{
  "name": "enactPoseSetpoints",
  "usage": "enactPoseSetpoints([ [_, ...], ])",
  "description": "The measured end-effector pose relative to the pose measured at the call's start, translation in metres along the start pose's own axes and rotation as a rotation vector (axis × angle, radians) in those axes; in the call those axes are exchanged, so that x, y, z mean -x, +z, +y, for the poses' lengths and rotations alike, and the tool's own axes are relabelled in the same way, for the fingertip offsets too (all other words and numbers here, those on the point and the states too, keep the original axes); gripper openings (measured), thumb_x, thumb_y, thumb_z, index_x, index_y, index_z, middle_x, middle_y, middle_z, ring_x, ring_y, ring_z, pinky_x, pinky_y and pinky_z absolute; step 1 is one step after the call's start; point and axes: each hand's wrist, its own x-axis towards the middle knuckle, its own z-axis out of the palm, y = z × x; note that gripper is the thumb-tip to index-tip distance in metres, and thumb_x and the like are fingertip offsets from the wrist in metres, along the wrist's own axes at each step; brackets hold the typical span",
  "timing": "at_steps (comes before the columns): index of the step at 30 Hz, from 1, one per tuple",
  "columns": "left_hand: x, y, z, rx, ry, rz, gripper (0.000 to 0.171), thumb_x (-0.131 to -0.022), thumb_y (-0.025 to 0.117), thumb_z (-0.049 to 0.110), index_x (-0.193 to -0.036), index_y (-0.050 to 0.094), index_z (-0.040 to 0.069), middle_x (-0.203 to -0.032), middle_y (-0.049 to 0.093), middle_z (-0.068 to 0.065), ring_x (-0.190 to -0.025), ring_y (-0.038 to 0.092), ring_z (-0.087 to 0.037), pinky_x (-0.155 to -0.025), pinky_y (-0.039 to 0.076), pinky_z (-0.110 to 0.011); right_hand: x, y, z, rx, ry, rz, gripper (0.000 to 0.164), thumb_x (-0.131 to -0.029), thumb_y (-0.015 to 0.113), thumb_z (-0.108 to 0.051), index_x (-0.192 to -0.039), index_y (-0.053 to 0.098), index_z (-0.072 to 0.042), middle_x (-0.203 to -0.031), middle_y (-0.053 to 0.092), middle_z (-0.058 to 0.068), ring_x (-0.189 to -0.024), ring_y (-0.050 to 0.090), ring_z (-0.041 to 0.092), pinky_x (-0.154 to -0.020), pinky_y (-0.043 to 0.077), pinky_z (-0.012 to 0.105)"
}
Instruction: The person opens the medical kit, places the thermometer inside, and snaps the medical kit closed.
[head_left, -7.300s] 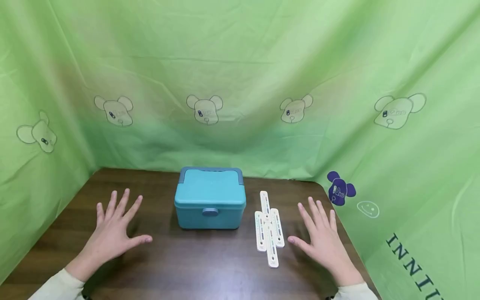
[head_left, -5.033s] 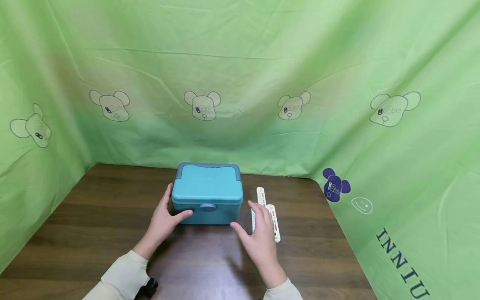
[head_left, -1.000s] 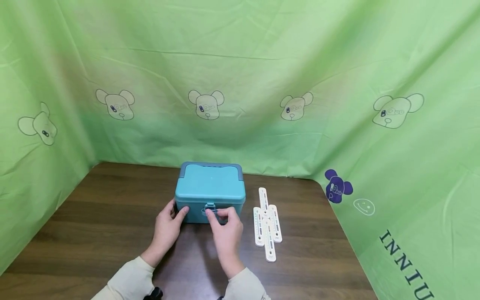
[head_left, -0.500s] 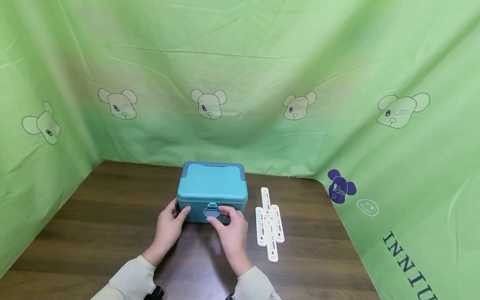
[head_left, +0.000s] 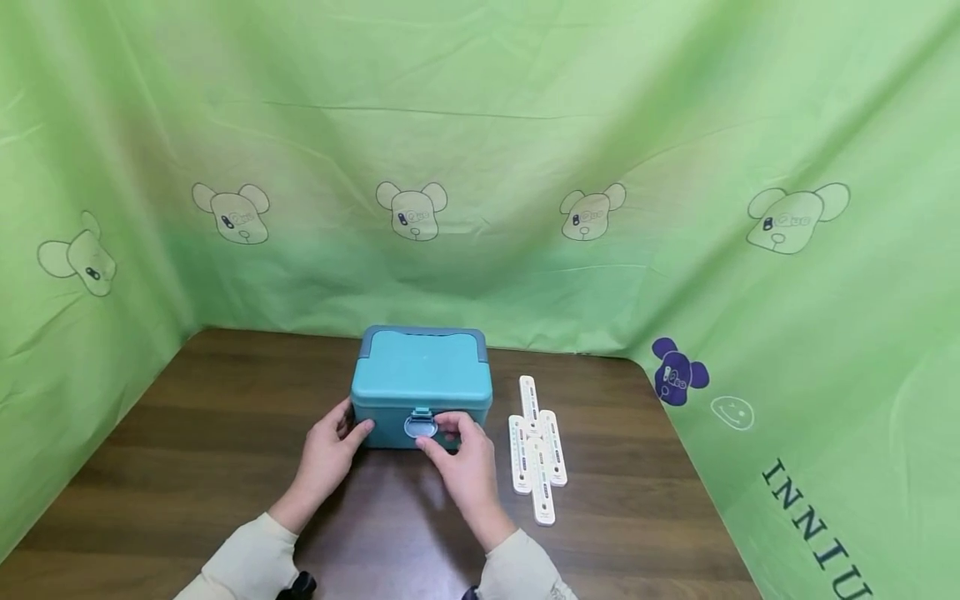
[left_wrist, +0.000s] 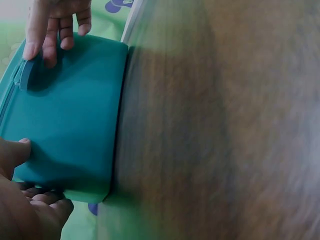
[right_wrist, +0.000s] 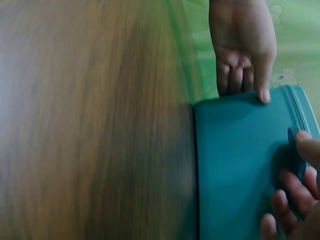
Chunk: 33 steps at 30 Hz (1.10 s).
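Observation:
A teal storage box [head_left: 423, 367] with a blue-grey handle folded round its lid stands on the table, lid down. My left hand [head_left: 327, 454] grips its front left corner, thumb on the front face and fingers along the side. At the middle of the front, the blue-grey latch [head_left: 421, 425] sticks outward from the box. My right hand [head_left: 467, 467] pinches the edge of this latch, with the thumb [right_wrist: 305, 142] against it in the right wrist view. The other right fingers curl beside the front wall.
Several white ruler-like strips [head_left: 542, 483] with coloured printing lie in a cluster to the right of the box. Green cloth [head_left: 480, 275] with bear-head prints hangs behind and along both sides of the dark wooden table [head_left: 637, 500].
From spread above the table, both hands have come to the box. The latch, earlier flat against the front, now stands out. Lately my right thumb has shifted to the latch's lower edge.

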Motion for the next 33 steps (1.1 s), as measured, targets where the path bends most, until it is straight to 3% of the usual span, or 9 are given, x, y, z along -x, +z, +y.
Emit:
enactPoseSetpoints([
  [4,0.0,-0.01,0.0,-0.012,0.0,-0.039,0.064,-0.098,0.072,0.018,-0.152,0.045,-0.003,-0.151,0.051,-0.023,-0.138,0.053,-0.035,-0.109,0.047,-0.049,0.0,-0.011,0.003,0.057,-0.078,-0.136,0.035,-0.087,0.083,-0.029,-0.118,0.069,-0.021,-0.111,0.07,-0.005,-0.098,0.066,0.017,-0.085,0.055,0.033],
  [8,0.002,-0.016,0.001,-0.025,-0.003,-0.031,0.062,-0.095,0.075,0.019,-0.149,0.05,0.0,-0.147,0.056,-0.021,-0.136,0.055,-0.036,-0.109,0.047,-0.051,0.001,-0.028,0.012,0.133,-0.218,-0.195,0.029,-0.091,0.079,-0.025,-0.118,0.07,-0.02,-0.114,0.07,-0.008,-0.1,0.066,0.013,-0.087,0.056,0.032],
  [12,0.002,-0.021,0.005,-0.048,0.035,0.006,0.061,-0.093,0.078,0.03,-0.144,0.056,0.005,-0.144,0.06,-0.017,-0.135,0.056,-0.036,-0.109,0.047,-0.051,-0.002,-0.046,0.026,0.194,-0.4,-0.122,0.014,-0.089,0.081,-0.018,-0.102,0.076,-0.017,-0.103,0.072,-0.011,-0.099,0.066,0.009,-0.088,0.055,0.03],
  [15,0.001,-0.023,0.009,-0.042,0.071,0.038,0.06,-0.092,0.079,0.037,-0.14,0.06,0.008,-0.142,0.062,-0.014,-0.135,0.056,-0.034,-0.11,0.047,-0.049,-0.006,-0.061,0.036,0.211,-0.476,-0.042,0.012,-0.085,0.084,-0.013,-0.094,0.076,-0.016,-0.095,0.071,-0.012,-0.095,0.066,0.008,-0.087,0.053,0.026],
  [19,-0.001,-0.025,0.013,-0.025,0.094,0.071,0.056,-0.091,0.08,0.036,-0.136,0.064,0.009,-0.138,0.065,-0.012,-0.134,0.058,-0.031,-0.109,0.048,-0.046,-0.013,-0.077,0.044,0.238,-0.457,0.03,0.015,-0.083,0.086,-0.012,-0.094,0.077,-0.017,-0.094,0.072,-0.011,-0.093,0.066,0.008,-0.086,0.052,0.025],
  [23,-0.001,-0.027,0.014,-0.016,0.109,0.094,0.053,-0.091,0.08,0.032,-0.136,0.065,0.008,-0.137,0.066,-0.011,-0.132,0.059,-0.03,-0.108,0.048,-0.045,-0.018,-0.084,0.044,0.247,-0.369,0.045,0.02,-0.083,0.086,-0.015,-0.102,0.078,-0.016,-0.102,0.075,-0.005,-0.098,0.068,0.014,-0.085,0.056,0.034],
  [28,-0.002,-0.025,0.014,0.001,0.149,0.122,0.052,-0.09,0.081,0.025,-0.137,0.065,0.007,-0.137,0.066,-0.012,-0.131,0.06,-0.031,-0.108,0.048,-0.044,-0.028,-0.081,0.04,0.231,-0.269,0.028,0.034,-0.087,0.083,-0.018,-0.119,0.076,-0.011,-0.118,0.074,0.004,-0.112,0.067,0.023,-0.095,0.053,0.044],
  [33,-0.001,-0.021,0.014,0.052,0.144,0.12,0.052,-0.091,0.08,0.025,-0.137,0.065,0.005,-0.137,0.066,-0.014,-0.131,0.06,-0.032,-0.109,0.047,-0.042,-0.031,-0.073,0.039,0.192,-0.269,0.068,0.037,-0.084,0.085,-0.013,-0.12,0.075,-0.009,-0.121,0.074,0.007,-0.113,0.067,0.025,-0.096,0.054,0.045],
])
